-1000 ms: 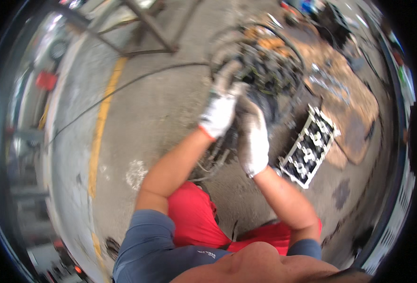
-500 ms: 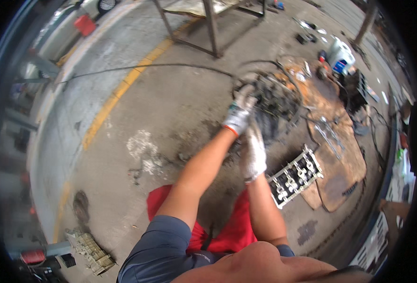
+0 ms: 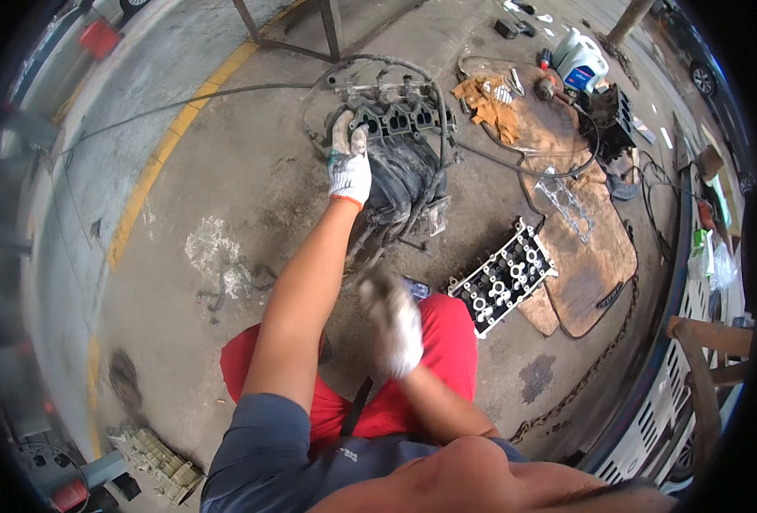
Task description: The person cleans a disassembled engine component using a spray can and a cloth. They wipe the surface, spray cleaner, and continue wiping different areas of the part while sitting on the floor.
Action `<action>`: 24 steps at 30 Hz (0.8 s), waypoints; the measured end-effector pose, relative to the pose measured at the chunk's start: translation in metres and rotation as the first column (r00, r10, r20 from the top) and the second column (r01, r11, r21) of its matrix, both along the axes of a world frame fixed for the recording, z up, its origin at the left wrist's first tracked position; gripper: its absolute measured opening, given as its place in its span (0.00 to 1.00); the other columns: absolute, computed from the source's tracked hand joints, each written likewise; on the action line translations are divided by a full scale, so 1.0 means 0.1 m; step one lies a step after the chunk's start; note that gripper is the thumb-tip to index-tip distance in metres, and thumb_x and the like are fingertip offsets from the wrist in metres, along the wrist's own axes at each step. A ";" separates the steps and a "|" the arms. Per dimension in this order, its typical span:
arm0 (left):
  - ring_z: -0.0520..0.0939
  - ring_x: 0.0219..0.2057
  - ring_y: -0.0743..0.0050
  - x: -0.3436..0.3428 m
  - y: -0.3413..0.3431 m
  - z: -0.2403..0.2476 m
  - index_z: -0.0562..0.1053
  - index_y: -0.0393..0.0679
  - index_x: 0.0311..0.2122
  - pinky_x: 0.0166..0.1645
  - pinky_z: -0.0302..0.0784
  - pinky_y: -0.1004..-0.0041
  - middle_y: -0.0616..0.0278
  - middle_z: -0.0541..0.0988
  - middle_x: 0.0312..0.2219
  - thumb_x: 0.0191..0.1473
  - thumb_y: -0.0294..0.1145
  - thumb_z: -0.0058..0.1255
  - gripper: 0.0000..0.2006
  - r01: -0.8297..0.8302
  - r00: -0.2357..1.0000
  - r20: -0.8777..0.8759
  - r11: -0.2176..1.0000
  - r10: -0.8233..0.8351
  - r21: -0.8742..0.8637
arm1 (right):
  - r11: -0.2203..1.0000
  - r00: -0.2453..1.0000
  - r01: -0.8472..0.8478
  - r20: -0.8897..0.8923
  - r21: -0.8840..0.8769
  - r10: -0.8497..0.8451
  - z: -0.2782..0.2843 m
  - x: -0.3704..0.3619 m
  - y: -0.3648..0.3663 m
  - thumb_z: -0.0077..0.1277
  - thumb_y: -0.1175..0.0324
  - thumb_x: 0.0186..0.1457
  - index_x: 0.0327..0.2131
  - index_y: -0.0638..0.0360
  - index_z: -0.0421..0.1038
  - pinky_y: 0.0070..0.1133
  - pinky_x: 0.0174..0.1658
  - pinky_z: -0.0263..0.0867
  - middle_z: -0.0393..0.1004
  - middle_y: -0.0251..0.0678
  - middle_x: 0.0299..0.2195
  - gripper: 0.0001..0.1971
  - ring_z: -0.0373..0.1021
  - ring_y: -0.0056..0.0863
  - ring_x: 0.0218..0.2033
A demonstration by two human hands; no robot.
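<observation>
Head view, nearest work: left hand (image 3: 349,167), gloved in white, set at the left end of a dark manifold (image 3: 400,175), touching it, thumb and fingers slightly parted; impossible to say whether clamping it or merely resting there. Manifold on the concrete floor (image 3: 284,205) straight ahead, row of ports along its far side, black hose (image 3: 441,94) looped around and across it. Right hand (image 3: 391,321), also gloved, blurred above the lap near the red trousers (image 3: 451,338), well apart from the manifold; too smeared to judge how far open or whether holding anything. Just beyond it, a small flat object (image 3: 414,287). To the right, a cylinder head (image 3: 502,278) on the floor, beside brown cardboard (image 3: 597,282) bearing a metal gasket (image 3: 567,205) and orange cloth (image 3: 491,104). Farther off, a white jug (image 3: 580,61) near a black block (image 3: 609,118). At lower left, a pale metal casing (image 3: 158,462).
</observation>
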State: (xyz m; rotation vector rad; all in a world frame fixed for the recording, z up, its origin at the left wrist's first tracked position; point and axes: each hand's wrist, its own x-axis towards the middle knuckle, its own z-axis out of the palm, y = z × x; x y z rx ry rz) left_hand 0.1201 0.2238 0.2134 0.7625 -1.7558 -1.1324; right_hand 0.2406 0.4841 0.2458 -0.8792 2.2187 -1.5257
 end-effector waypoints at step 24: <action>0.74 0.63 0.61 -0.02 0.34 0.08 0.68 0.42 0.67 0.68 0.69 0.66 0.54 0.75 0.62 0.73 0.37 0.45 0.21 0.119 0.983 -0.156 0.985 -0.099 0.123 | 0.921 0.936 0.037 0.337 -0.388 0.105 -0.78 -0.84 -0.83 0.42 0.61 0.76 0.67 0.63 0.65 0.24 0.64 0.62 0.72 0.37 0.62 0.23 0.68 0.26 0.59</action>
